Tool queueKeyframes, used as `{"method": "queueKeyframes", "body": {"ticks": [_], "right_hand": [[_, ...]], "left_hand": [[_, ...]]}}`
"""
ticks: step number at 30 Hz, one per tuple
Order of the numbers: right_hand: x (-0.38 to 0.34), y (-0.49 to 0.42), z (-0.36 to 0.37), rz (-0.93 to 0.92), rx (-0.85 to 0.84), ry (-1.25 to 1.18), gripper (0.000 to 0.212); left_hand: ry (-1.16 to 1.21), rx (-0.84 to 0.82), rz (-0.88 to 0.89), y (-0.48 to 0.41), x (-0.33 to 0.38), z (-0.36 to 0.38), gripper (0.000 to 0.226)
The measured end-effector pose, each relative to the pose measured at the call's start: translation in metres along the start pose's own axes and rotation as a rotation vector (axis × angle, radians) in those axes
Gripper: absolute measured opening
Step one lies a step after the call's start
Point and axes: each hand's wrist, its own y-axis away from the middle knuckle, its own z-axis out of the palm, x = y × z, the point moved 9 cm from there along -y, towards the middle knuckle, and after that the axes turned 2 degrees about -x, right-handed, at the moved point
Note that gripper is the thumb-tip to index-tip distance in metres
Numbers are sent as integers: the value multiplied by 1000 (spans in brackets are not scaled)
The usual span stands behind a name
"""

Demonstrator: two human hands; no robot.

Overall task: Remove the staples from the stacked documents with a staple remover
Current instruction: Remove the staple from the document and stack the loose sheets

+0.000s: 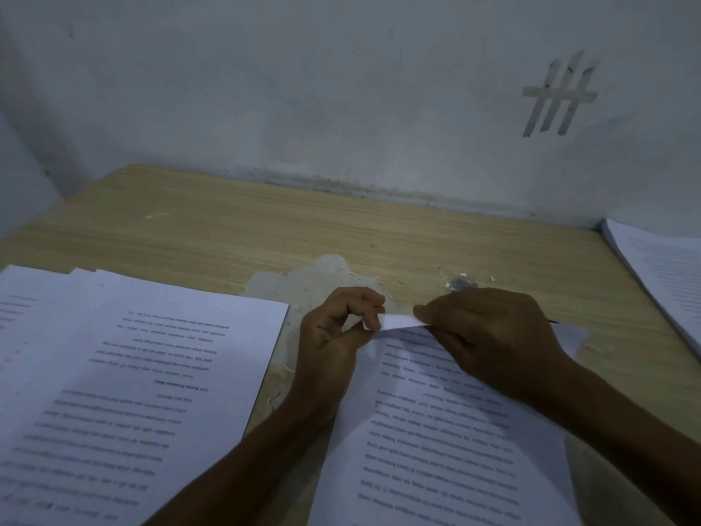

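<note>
On my feed the left hand (333, 336) has its fingers curled, thumb and forefinger pinching the left end of a narrow folded strip (398, 321) at the far edge of the printed document (447, 449). The right hand (489, 336) is curled too, and its fingertips nip the strip's other end, so the fold is stretched between the two hands. A thin dark tip (554, 321) pokes out past the right hand's knuckles. I cannot tell what it belongs to, and I cannot make out a staple remover or a staple from here.

The printed document lies flat on the wooden desk (265, 229), its text upside down to me, with both forearms crossing it. Just beyond its far edge, behind the right hand, sits a small cluster of silvery scraps (461, 283). Left of that far edge the desk's surface has a pale, peeled patch (303, 282).

To the left of the printed document, with a bare strip of desk between them, lies a fanned stack of printed pages (132, 373). Well to its right, at the desk's edge, is another thick stack of pages (667, 275). Beyond the document rises a scuffed pale wall (341, 89) with crossed tape marks (557, 94) up to the right.
</note>
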Motion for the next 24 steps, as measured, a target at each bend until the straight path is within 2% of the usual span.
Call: {"method": "queueKeyframes", "body": {"ticks": [2,6,16,20,22,24], "right_hand": [[-14,7,0,-131,47,138,14],[-26,17,-1,-230,101,264,10],[-29,17,2,-257,110,320,10],[-14,7,3,-108,54,192,13],[6,-2,-4,76,23,52,21],[25,-12,-14,253,7,-64,27]], "left_hand": [[35,-25,4,1,0,2,12],[39,-42,-4,0,-4,1,14],[31,-42,-13,0,-8,0,13],[42,-16,-47,0,-4,-1,12],[135,-6,-163,1,-8,2,39],[225,-40,-288,3,-12,9,48]]}}
